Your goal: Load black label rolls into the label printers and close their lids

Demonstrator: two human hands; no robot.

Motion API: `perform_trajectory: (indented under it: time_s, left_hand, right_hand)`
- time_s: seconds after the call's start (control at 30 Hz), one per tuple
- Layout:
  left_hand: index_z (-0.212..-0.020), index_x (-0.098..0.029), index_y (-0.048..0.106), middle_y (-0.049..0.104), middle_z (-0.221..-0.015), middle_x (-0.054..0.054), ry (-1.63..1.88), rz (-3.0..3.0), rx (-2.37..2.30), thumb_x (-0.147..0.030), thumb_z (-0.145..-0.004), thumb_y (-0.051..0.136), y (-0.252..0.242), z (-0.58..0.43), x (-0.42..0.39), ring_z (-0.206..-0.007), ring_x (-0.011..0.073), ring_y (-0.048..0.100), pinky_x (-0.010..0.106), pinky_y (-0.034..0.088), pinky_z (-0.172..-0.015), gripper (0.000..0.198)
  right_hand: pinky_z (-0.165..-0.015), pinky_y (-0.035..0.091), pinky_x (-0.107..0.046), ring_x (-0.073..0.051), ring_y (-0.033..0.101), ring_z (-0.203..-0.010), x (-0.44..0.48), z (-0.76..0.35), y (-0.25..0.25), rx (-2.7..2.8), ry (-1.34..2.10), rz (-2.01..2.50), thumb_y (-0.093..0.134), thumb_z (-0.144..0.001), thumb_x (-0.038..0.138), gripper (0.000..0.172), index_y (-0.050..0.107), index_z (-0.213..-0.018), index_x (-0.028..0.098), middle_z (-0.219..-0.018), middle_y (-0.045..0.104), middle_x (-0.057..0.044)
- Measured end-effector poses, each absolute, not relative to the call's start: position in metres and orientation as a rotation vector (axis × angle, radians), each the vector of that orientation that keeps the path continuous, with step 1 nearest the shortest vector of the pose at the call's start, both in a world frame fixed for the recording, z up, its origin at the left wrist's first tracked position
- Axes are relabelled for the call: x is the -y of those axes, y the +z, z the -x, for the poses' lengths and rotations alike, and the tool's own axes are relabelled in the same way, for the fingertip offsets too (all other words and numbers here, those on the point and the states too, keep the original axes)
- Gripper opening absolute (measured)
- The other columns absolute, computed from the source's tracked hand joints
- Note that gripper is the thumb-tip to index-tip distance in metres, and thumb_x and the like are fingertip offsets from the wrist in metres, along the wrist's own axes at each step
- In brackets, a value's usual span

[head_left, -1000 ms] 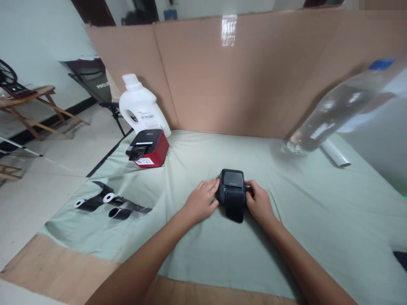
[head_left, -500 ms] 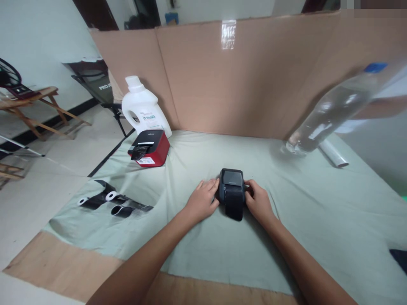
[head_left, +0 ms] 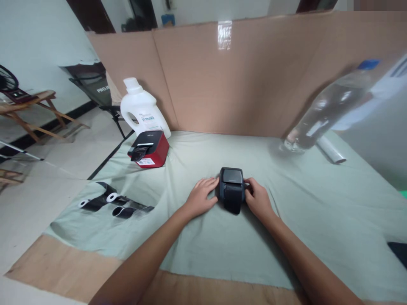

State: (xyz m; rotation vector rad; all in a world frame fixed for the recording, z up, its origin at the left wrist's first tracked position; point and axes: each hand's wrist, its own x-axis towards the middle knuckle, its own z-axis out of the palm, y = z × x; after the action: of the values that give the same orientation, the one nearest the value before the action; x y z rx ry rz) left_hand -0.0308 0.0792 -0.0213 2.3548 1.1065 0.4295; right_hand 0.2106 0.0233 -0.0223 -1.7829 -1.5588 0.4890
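In the middle of the cloth sits a small black printer-like device (head_left: 232, 176). A wide black strip (head_left: 232, 201) hangs from its front and curls down at the end. My left hand (head_left: 201, 197) lies at the device's left side, fingers stretched out with the tips against it and the thumb apart from them. At the right side, my right hand (head_left: 257, 197) has its fingers bent in, thumb and fingertips pinched at the device's edge. What lies between those right fingertips is partly hidden.
A red and black printer (head_left: 152, 148) stands at the left before a white jug (head_left: 144, 106). Black rolls (head_left: 124, 212) lie nearer. A water bottle (head_left: 327, 112) leans on the cardboard (head_left: 197, 84) at the right, beside a grey tube (head_left: 331, 150). Pale green cloth (head_left: 203, 241) covers the wooden board.
The thumb of my left hand has moved a little up and the fingers have spread slightly. The lower end of the black strip sits somewhat higher. My view has shifted slightly.
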Motion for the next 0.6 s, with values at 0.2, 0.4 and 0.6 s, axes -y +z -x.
perform_trajectory:
  time_s: [0.2,0.4,0.6]
  left_hand:
    - [-0.161,-0.027,0.036,0.038,-0.165,0.006,0.423,-2.149,-1.004,-0.028,-0.090,0.058,-0.0133,0.0360,-0.0817,-0.155,0.0262,0.032,0.052,0.015,-0.131,0.074]
    - [-0.165,-0.023,0.024,0.031,-0.168,0.008,0.645,-2.050,-0.845,-0.024,-0.092,0.054,-0.0172,0.0343,-0.0812,-0.155,0.0265,0.032,0.049,0.026,-0.128,0.079]
    - [-0.164,-0.026,0.027,0.031,-0.169,0.006,0.710,-2.023,-0.790,-0.018,-0.088,0.052,-0.0215,0.0277,-0.0862,-0.155,0.0269,0.032,0.049,0.024,-0.129,0.081]
  right_hand:
    - [-0.067,0.042,-0.030,-0.019,0.059,-0.066,-0.0214,-0.2089,-0.0228,1.553,0.466,1.775,0.042,-0.084,0.020,0.033,0.065,-0.108,0.018,-0.077,0.069,-0.004]
    - [-0.073,0.047,-0.033,-0.022,0.066,-0.077,-0.0209,-0.2087,-0.0229,1.516,0.463,1.738,0.043,-0.087,0.021,0.034,0.066,-0.111,0.018,-0.088,0.074,-0.008]
    - [-0.083,0.053,-0.040,-0.024,0.070,-0.088,-0.0242,-0.2094,-0.0256,1.465,0.489,1.672,0.044,-0.091,0.028,0.044,0.058,-0.131,0.017,-0.125,0.073,-0.015]
